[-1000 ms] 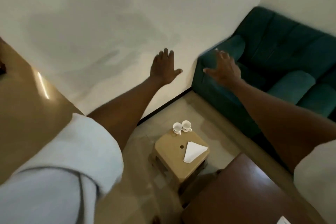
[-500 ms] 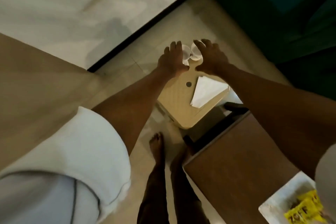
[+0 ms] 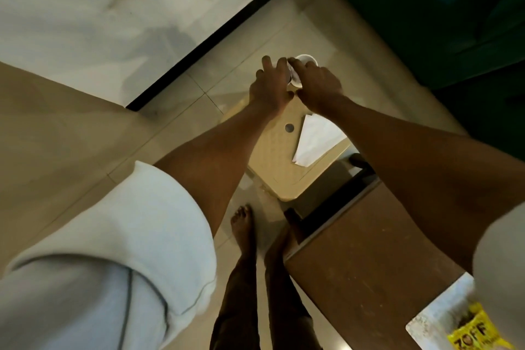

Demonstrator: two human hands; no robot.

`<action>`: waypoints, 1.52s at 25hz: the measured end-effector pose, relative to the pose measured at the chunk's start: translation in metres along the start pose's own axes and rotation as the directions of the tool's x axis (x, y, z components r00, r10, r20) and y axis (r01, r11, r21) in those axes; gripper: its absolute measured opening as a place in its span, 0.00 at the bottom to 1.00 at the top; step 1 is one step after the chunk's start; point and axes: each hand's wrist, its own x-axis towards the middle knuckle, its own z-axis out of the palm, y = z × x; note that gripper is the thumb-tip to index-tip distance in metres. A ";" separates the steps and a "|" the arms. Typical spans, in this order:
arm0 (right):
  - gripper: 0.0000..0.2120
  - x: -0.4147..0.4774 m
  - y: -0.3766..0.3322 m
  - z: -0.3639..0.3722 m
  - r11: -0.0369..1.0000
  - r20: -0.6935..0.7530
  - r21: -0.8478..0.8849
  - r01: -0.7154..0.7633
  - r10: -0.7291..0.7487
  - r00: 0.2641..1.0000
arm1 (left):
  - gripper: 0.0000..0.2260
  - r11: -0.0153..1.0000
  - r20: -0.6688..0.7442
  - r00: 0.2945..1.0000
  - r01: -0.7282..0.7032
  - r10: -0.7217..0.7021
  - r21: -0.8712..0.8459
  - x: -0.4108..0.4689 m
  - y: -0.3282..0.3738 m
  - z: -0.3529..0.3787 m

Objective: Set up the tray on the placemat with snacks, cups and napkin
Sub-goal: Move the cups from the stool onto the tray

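1. The cups (image 3: 305,60) lie mostly hidden between our hands; one white rim shows, opening upward.
2. Our right hand (image 3: 319,85) curls round a cup; the left hand (image 3: 270,88) grip we cannot tell.
3. The napkin (image 3: 316,140), beside the right wrist, points its apex toward the hands.

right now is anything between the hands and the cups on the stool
Nothing visible does. The left hand and right hand are touching the cups at the far edge of the stool; the napkin lies nearer, clear of them.
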 end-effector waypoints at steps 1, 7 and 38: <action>0.36 0.001 0.000 -0.001 1.000 0.012 -0.001 0.014 -0.014 1.000 | 0.32 1.000 0.005 1.000 0.010 -0.010 -0.014 0.004 0.003 0.000; 0.35 0.006 0.002 0.004 1.000 -0.040 -0.002 -0.006 0.006 0.999 | 0.27 0.997 0.012 0.999 0.052 -0.051 -0.048 0.015 0.010 0.000; 0.24 -0.148 0.041 -0.298 0.965 -0.346 0.126 -0.232 0.262 0.901 | 0.24 0.913 -0.038 0.919 -0.385 0.393 0.134 -0.066 0.220 -0.252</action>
